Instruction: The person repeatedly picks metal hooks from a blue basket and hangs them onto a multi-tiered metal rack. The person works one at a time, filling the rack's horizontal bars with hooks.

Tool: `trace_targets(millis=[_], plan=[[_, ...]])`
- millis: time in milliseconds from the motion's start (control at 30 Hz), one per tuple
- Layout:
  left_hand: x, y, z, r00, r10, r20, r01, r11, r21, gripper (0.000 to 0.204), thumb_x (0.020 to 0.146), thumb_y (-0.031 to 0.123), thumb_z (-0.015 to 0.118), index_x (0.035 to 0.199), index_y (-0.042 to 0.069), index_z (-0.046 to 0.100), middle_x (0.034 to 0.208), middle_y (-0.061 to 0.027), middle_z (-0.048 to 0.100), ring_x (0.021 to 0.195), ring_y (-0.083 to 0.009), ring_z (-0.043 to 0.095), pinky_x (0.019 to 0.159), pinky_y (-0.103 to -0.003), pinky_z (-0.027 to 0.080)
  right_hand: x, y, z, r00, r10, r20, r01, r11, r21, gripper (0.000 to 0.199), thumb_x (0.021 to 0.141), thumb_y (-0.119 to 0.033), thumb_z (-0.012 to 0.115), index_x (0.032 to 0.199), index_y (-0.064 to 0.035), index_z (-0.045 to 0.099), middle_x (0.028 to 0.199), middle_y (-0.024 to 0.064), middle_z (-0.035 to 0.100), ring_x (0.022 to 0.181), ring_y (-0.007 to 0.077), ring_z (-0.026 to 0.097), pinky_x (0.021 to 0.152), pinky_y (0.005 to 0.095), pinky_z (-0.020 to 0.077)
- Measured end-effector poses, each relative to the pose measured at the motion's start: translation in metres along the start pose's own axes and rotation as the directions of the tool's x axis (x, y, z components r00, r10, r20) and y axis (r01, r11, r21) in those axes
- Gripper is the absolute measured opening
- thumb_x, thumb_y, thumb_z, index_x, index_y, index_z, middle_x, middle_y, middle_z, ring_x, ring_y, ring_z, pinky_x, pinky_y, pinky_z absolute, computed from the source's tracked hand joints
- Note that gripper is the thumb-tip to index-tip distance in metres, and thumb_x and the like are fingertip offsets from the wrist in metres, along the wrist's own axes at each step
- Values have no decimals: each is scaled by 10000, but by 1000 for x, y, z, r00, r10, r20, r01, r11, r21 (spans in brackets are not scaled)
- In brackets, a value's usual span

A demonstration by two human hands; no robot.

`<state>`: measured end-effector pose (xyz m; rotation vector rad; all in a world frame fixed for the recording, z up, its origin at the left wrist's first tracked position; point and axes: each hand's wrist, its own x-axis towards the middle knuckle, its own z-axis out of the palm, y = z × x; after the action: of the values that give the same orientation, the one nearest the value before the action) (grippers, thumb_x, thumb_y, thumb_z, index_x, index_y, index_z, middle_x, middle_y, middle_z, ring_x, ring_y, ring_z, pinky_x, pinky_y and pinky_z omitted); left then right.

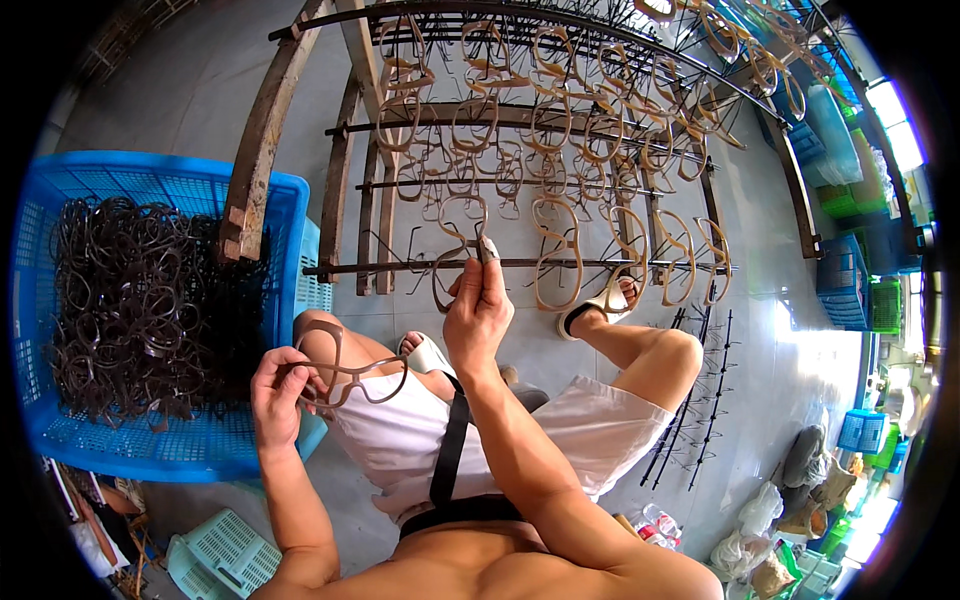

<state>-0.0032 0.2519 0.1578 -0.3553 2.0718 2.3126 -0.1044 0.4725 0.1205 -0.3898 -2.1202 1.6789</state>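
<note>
My left hand [276,393] is closed around brown eyeglass frames [352,376] without lenses, holding them over my thigh beside the blue crate. With my right hand [478,312] I pinch another eyeglass frame [447,204] near its bridge, at the lowest front bar [400,267] of the rack. That frame stands on end, one rim above the bar and one below. A pale covering wraps one right fingertip. To its right, several tan frames [557,240] hang upright along the same bar. Exactly how the pinched frame meets the bar's prongs is hidden by my fingers.
A large blue crate [290,215] at the left holds a heap of dark frames [140,310]. Wooden posts [265,130] support rack bars with many hanging frames. Spare pronged bars [690,400] lie on the floor at right, near bags [745,550] and a bottle [658,522].
</note>
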Motion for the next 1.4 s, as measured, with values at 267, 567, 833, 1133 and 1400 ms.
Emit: trace_targets(millis=[267, 567, 833, 1133, 1400], plan=[[2, -4, -2, 993, 90, 77, -85, 994, -72, 159, 860, 165, 623, 943, 45, 561, 856, -38, 570, 720, -106, 599, 514, -192, 433, 8, 7, -6, 997, -71, 7, 71, 995, -69, 172, 931, -104, 489, 1045, -5, 570, 521, 68, 492, 427, 155, 463, 418, 303, 390], [-5, 5, 2, 984, 176, 32, -167, 966, -197, 138, 847, 129, 616, 942, 33, 594, 947, -68, 535, 849, -145, 556, 639, -230, 446, 4, 5, -26, 958, -284, 51, 281, 881, -381, 344, 877, -138, 571, 1156, 40, 477, 963, 198, 492, 841, 272, 491, 732, 364, 422], [-6, 4, 26, 935, 218, -279, -281, 936, -212, 138, 845, 77, 572, 954, -4, 589, 1018, -66, 496, 871, -146, 502, 731, -260, 423, -60, -24, -37, 632, -26, 774, -547, 693, 470, 630, 914, -243, 542, 1378, 32, 217, 1187, 161, 420, 1071, 228, 455, 944, 342, 369], [5, 9, 10, 962, 273, -2, -272, 962, 22, 208, 879, 114, 533, 1021, -24, 598, 1009, -58, 485, 839, -114, 468, 726, -237, 390, -33, -40, -44, 451, -213, 866, -54, 963, 265, 170, 900, -121, 557, 1007, 8, 586, 687, 49, 564, 616, 147, 539, 683, 268, 436], [37, 19, 51, 919, 364, -152, -255, 842, 476, 222, 914, 94, 502, 1093, 17, 609, 1048, -60, 523, 924, -131, 510, 788, -248, 421, -31, -1, 20, 978, 4, 211, -23, 996, 86, 373, 952, -84, 405, 1320, -20, 386, 677, 38, 581, 451, 89, 489, 426, 239, 406]])
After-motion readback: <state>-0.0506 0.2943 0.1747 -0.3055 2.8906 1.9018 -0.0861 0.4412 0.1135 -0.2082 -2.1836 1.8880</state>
